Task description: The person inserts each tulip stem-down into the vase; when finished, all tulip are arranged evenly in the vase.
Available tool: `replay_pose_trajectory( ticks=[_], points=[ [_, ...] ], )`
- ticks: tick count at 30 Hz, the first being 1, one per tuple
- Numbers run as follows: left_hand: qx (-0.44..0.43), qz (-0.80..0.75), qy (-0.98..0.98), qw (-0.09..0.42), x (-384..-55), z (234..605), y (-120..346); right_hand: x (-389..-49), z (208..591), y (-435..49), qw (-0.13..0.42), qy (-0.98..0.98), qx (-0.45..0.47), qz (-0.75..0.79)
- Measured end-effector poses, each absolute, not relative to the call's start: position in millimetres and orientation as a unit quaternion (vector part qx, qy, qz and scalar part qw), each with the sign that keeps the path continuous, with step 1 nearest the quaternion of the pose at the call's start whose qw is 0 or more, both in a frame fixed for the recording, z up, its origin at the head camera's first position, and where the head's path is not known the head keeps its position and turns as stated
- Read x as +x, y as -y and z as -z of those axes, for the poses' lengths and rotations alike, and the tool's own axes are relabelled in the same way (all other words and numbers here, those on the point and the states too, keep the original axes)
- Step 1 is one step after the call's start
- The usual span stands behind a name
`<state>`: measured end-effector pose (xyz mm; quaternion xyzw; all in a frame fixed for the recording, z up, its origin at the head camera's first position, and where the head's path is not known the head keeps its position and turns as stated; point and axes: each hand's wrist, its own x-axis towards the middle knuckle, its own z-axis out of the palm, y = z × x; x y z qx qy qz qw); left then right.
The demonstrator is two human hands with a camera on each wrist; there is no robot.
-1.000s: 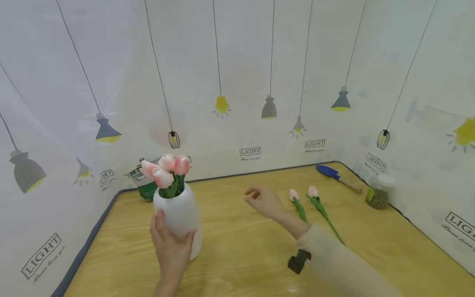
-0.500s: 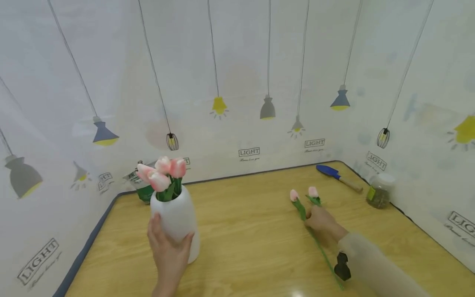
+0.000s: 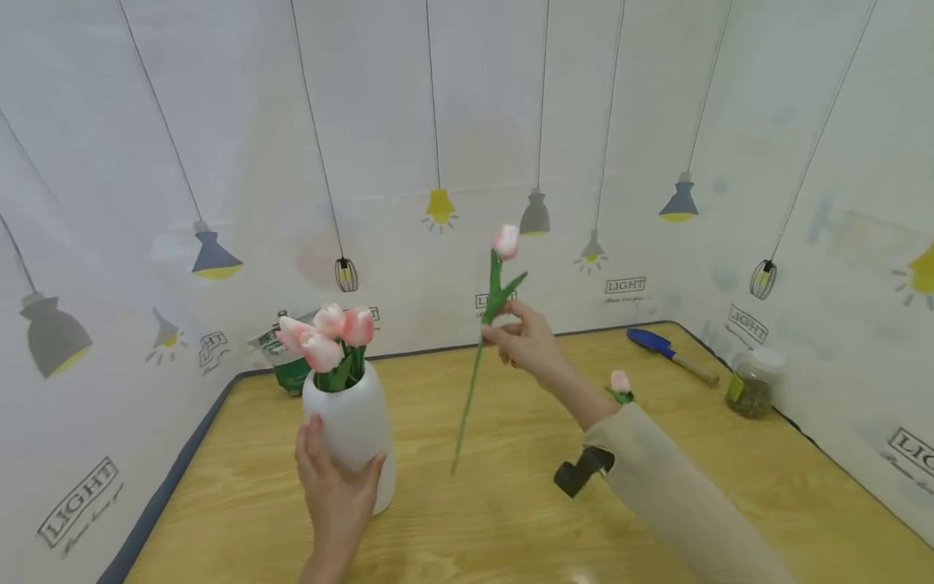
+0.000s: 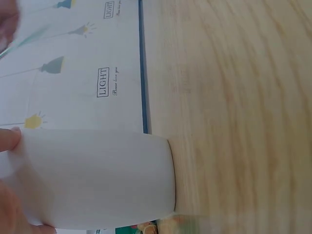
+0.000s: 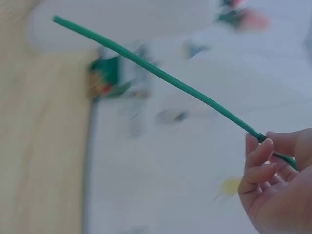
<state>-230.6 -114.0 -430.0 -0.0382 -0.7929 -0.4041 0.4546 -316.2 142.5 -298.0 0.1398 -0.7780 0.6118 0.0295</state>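
Observation:
In the head view a white vase (image 3: 350, 426) stands at the left of the table with several pink tulips (image 3: 324, 345) in its mouth. My left hand (image 3: 337, 487) grips the vase's side, fingers and thumb curved round it; the left wrist view shows its base on the wood. Held up to the right of the vase is a single tulip (image 3: 505, 242), its stem pinched by my right hand (image 3: 527, 339). The lower stem (image 5: 180, 84) runs free past my fingers in the right wrist view. Another tulip (image 3: 619, 381) lies on the table, mostly hidden behind my right forearm.
A blue trowel (image 3: 671, 355) with a wooden handle lies at the back right, beside a lidded clear jar (image 3: 755, 385). Behind the vase stands a green and white bag (image 3: 288, 365). Lamp-patterned sheets rise along the table's (image 3: 430, 389) back and sides.
My right hand reached to the tulips on the right, took one and lifted it left toward the vase. My left hand stays on the vase.

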Motion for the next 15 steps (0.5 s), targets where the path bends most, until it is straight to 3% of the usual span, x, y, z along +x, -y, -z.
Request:
replay_pose_trajectory(
  ticks=[7, 15],
  points=[
    [-0.038, 0.4, 0.798, 0.449, -234.0, 429.7, 113.2, -293.5, 205.4, -86.3, 0.181, 0.699, 0.272, -0.636],
    [-0.036, 0.39, 0.798, 0.458, -234.3, 435.2, 116.9, -283.5, 177.0, -53.3, 0.188, 0.708, 0.3, -0.611]
  ],
)
